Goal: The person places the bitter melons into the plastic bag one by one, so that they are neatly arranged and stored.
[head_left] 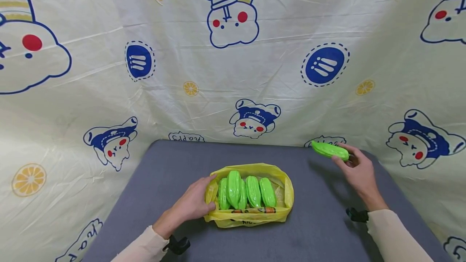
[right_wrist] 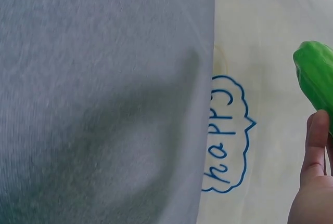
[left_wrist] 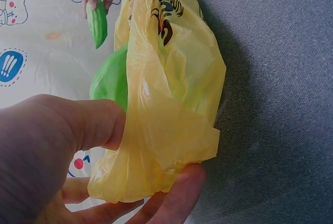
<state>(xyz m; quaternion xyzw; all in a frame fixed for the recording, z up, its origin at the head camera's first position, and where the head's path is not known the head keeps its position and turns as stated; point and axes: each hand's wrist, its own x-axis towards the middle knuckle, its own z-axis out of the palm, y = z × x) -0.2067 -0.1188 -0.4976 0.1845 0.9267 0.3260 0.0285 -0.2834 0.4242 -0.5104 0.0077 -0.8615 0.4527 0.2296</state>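
Observation:
A yellow plastic bag (head_left: 251, 222) lies on the table with its mouth spread wide. Inside it, several bright green ridged gourds (head_left: 253, 191), shaped like bitter melons, lie side by side. My left hand (head_left: 193, 199) grips the bag's left end. In the left wrist view, the thumb (left_wrist: 99, 122) is at the rim and the fingers are round the outside of the yellow film. Off to the right, my right hand (head_left: 358, 171) pinches one end of another green gourd (head_left: 329, 150), raised over the table's far right part. The right wrist view shows only part of this gourd (right_wrist: 315, 70).
The dark grey table (head_left: 313, 229) reaches back to a pale printed sheet (head_left: 276, 72) hanging behind and beside it. Black straps (head_left: 356, 215) sit at both wrists. The right arm casts a shadow on the tabletop between bag and hand.

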